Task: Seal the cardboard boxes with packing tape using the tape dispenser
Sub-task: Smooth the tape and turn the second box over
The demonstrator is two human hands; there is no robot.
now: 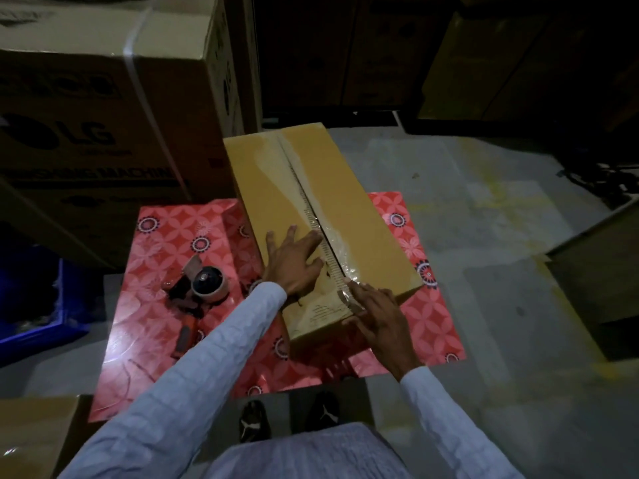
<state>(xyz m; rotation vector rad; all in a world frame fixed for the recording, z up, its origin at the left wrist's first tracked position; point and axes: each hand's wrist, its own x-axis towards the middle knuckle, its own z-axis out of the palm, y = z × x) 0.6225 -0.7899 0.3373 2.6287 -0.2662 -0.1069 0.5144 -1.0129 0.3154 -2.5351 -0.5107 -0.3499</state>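
A long brown cardboard box (349, 209) lies on a red patterned sheet (166, 323), its two top flaps meeting along a centre seam. Clear packing tape (340, 247) covers the near part of that seam and wrinkles there. My left hand (294, 261) presses flat with spread fingers on the left flap beside the seam. My right hand (377, 312) rests with straight fingers on the box's near corner, fingertips on the tape end. The tape dispenser (200, 281), red with a roll of tape, lies untouched on the sheet left of the box.
A large printed appliance carton (103, 115) stands at the left. More cartons fill the dark back and right side (594, 267). Another box corner (31, 437) sits at the bottom left. A blue crate (45, 305) is at the far left. Grey concrete floor (484, 202) spreads to the right.
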